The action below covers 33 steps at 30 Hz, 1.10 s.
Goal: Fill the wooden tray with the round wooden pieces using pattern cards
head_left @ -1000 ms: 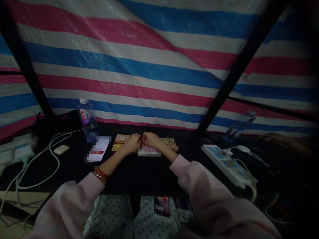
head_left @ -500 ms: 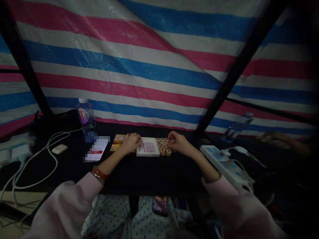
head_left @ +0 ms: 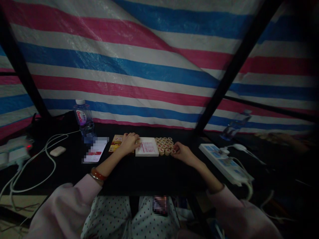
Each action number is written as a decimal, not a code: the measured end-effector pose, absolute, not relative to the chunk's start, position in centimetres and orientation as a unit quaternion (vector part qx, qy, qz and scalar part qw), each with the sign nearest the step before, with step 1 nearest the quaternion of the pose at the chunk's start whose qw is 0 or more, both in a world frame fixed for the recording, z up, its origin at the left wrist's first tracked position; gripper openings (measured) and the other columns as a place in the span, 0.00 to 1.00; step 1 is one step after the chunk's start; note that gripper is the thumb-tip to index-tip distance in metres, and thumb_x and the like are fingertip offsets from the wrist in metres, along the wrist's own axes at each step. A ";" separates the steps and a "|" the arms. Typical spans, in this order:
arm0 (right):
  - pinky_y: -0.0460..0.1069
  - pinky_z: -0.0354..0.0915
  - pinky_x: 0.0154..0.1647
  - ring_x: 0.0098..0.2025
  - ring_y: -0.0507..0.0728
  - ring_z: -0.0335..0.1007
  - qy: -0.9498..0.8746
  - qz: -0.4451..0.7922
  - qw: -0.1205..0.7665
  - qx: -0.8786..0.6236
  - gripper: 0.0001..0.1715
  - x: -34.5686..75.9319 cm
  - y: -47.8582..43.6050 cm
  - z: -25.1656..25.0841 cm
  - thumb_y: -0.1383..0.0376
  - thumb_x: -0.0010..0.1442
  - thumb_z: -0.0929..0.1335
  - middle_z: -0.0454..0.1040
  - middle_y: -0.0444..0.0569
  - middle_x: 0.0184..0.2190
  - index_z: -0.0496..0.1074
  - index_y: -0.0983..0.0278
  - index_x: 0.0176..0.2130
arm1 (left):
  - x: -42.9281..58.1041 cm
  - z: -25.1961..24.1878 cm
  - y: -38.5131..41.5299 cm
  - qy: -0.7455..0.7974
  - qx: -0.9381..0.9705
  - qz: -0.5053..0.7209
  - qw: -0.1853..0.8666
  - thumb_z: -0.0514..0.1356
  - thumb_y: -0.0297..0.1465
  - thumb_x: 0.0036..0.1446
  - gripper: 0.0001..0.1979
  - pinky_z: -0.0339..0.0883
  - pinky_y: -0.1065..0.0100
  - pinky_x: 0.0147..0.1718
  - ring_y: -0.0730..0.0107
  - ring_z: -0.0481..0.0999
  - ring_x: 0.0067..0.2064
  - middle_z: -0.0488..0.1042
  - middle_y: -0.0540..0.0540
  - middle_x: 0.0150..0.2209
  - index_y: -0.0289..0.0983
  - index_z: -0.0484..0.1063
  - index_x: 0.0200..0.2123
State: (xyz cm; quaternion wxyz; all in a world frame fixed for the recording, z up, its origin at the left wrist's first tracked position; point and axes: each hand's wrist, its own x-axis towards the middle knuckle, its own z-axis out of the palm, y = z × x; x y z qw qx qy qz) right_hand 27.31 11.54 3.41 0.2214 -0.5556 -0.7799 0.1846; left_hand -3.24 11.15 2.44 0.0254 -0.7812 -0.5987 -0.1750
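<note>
Round wooden Chinese chess pieces (head_left: 164,141) with red and dark characters stand in close rows on the black table. My right hand (head_left: 183,154) is at the near right corner of this block, thumb and fingers closed on one wooden chess piece (head_left: 173,151). Left of the pieces lies a flat white box (head_left: 147,151) with red print on top, its side touching or nearly touching them. My left hand (head_left: 129,144) lies with fingers stretched over a yellow-brown printed box (head_left: 115,142), thumb at the white box's left edge.
A phone (head_left: 96,152), a clear bottle (head_left: 84,121) and a small white case (head_left: 58,151) stand to the left with looped cables. On the right are a white power strip (head_left: 221,162) with plugs and another bottle (head_left: 235,126). A striped sheet (head_left: 124,73) hangs behind.
My right hand has moved from the far right of the block to its near right corner, where a piece now fills the front row. My left hand has barely moved.
</note>
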 end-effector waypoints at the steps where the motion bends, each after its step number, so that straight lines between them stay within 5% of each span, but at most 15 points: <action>1: 0.45 0.60 0.26 0.25 0.51 0.65 -0.780 0.191 0.220 -0.554 0.11 27.2 11.6 3.4 0.68 0.45 0.68 0.69 0.41 0.23 0.61 0.62 0.30 | -3.2 2.4 11.1 -0.600 -0.781 -0.174 0.025 0.57 0.38 0.56 0.14 0.54 0.56 0.48 0.57 0.69 0.49 0.73 0.42 0.44 0.39 0.69 0.44; 9: 0.44 0.60 0.25 0.24 0.51 0.65 -0.786 0.186 0.214 -0.549 0.11 26.6 11.6 3.4 0.71 0.47 0.68 0.68 0.40 0.22 0.61 0.62 0.30 | -3.3 2.3 11.2 -0.592 -0.785 -0.177 0.024 0.57 0.38 0.56 0.14 0.54 0.56 0.49 0.56 0.69 0.49 0.72 0.41 0.45 0.38 0.70 0.44; 20: 0.46 0.57 0.31 0.34 0.55 0.70 -0.819 0.072 0.099 -0.560 0.14 25.9 9.6 6.9 0.69 0.51 0.68 0.74 0.50 0.37 0.67 0.64 0.40 | -3.4 1.8 11.7 -0.545 -0.818 -0.182 0.007 0.55 0.31 0.58 0.14 0.54 0.57 0.50 0.60 0.69 0.50 0.73 0.44 0.48 0.38 0.68 0.48; 33: 0.48 0.58 0.35 0.36 0.56 0.70 -0.831 0.089 0.131 -0.533 0.12 24.0 8.7 7.4 0.67 0.53 0.67 0.74 0.49 0.36 0.69 0.64 0.40 | -3.6 1.5 11.9 -0.545 -0.819 -0.179 0.013 0.55 0.31 0.56 0.14 0.53 0.55 0.50 0.56 0.68 0.49 0.74 0.41 0.44 0.37 0.69 0.46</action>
